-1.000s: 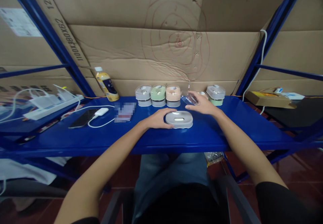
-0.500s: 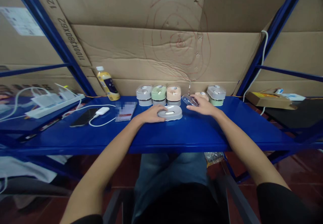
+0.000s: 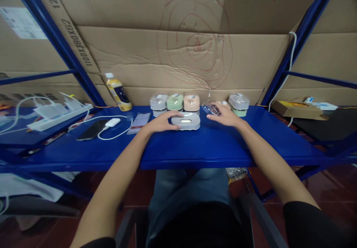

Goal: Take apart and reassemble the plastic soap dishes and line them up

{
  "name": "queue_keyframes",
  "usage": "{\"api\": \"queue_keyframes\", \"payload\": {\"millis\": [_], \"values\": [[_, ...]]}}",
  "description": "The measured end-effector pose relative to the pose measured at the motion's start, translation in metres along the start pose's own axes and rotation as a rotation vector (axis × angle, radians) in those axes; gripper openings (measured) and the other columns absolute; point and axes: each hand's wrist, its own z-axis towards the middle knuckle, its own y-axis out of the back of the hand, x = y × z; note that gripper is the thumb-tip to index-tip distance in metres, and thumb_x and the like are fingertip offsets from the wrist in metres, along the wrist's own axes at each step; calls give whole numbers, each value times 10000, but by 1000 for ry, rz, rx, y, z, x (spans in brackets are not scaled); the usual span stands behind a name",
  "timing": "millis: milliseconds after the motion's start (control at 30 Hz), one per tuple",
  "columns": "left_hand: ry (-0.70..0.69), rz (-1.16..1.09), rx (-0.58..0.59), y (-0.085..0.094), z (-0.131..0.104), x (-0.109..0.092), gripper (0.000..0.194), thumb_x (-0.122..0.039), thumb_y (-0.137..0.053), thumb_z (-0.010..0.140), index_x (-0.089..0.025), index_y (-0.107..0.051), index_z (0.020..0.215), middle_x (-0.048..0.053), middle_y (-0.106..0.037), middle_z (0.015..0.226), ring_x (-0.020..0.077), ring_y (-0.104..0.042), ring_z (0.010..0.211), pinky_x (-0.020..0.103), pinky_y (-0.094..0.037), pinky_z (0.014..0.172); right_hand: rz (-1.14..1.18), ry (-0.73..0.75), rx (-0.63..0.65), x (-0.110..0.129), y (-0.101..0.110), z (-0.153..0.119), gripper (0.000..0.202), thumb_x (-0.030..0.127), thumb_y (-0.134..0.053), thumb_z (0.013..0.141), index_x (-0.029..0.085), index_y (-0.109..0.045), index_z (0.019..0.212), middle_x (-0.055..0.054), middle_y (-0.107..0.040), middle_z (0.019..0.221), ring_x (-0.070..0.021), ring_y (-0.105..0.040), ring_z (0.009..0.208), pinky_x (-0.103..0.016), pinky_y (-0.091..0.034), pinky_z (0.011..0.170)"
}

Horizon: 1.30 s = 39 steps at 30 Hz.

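My left hand (image 3: 163, 122) is wrapped around the left end of a grey oval box lid (image 3: 192, 122), thumb at the front and fingers over the back edge. This lid has a pale slot in its middle and is tilted slightly towards me. To its right, my right hand (image 3: 225, 116) holds a clear plastic cover (image 3: 208, 109) between thumb and fingers, tilted above the table. Behind that hand a peach box (image 3: 224, 103) is mostly hidden. Just behind the grey lid stand a grey-lidded box (image 3: 158, 102), a green-lidded box (image 3: 175, 102) and a peach-lidded box (image 3: 191, 102).
Another grey-lidded box (image 3: 239, 104) with a green base stands at the back right. On the left of the blue table (image 3: 195, 153) are a yellow bottle (image 3: 118, 93), two phones, a white charger (image 3: 113, 123) with its cable, and a power strip (image 3: 60, 117). Cardboard rises behind.
The grey oval lid has shifted slightly left and back, its front edge tipping into view. My left hand has moved left with it. The right hand and clear cover have barely moved.
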Motion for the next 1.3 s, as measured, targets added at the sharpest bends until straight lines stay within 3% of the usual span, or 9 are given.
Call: {"api": "queue_keyframes", "payload": {"millis": [267, 400, 500, 633, 800, 1000, 1200, 1300], "values": [[39, 42, 82, -7, 4, 10, 432, -542, -718, 873, -269, -794, 1200, 82, -681, 1345, 319, -639, 1258, 488, -489, 1112, -14, 10, 35, -1, -1, 0, 839, 760, -680, 868, 170, -584, 1456, -179, -750, 1225, -367, -715, 1094, -521, -568, 954], [38, 27, 29, -5, 4, 10, 421, -546, -687, 907, -273, -796, 1208, 85, -659, 1335, 308, -635, 1239, 493, -494, 1114, -19, 0, 31, 0, 0, 0, 833, 751, -689, 867, 162, -586, 1448, -189, -745, 1255, -373, -714, 1108, -527, -573, 955], [22, -19, -42, -7, 3, 0, 454, -572, -647, 947, -252, -781, 1239, 106, -629, 1386, 308, -633, 1247, 491, -516, 1098, -12, -4, -17, 0, 4, -1, 830, 738, -698, 868, 168, -575, 1458, -189, -731, 1307, -367, -710, 1133, -521, -568, 980], [-156, -59, -31, -25, 5, -25, 430, -545, -694, 942, -239, -787, 1229, 123, -601, 1447, 316, -609, 1330, 507, -456, 1186, 5, -54, -66, -1, 17, -3, 836, 731, -681, 885, 158, -551, 1480, -184, -745, 1270, -349, -725, 1077, -502, -574, 959], [-236, -17, 118, -52, 6, -48, 408, -482, -738, 939, -264, -784, 1280, 134, -541, 1552, 340, -561, 1430, 493, -424, 1227, -15, -58, 97, -5, 29, -7, 794, 775, -687, 847, 190, -642, 1380, -161, -740, 1274, -347, -723, 1081, -495, -576, 963], [-269, -8, 106, -54, 5, -48, 702, -539, -839, 850, -306, -639, 1481, 115, -588, 1559, 363, -460, 1521, 550, -346, 1278, -39, -101, 288, -6, 21, -9, 864, 738, -787, 768, 225, -626, 1444, -159, -682, 1450, -387, -664, 1289, -540, -524, 1107], [-160, -25, 132, -62, 6, -52, 987, -649, -877, 762, -286, -493, 1595, 167, -531, 1611, 406, -471, 1510, 599, -356, 1260, 25, -80, 294, 6, 26, -11, 850, 745, -784, 773, 231, -634, 1433, -129, -754, 1289, -337, -738, 1096, -478, -604, 937], [-126, -43, 101, -63, 7, -50, 1150, -676, -914, 690, -251, -414, 1634, 206, -452, 1663, 431, -426, 1541, 614, -345, 1265, 48, 12, 329, 15, 27, -13, 851, 702, -837, 729, 240, -651, 1418, -112, -747, 1306, -337, -725, 1128, -467, -596, 961]]}}
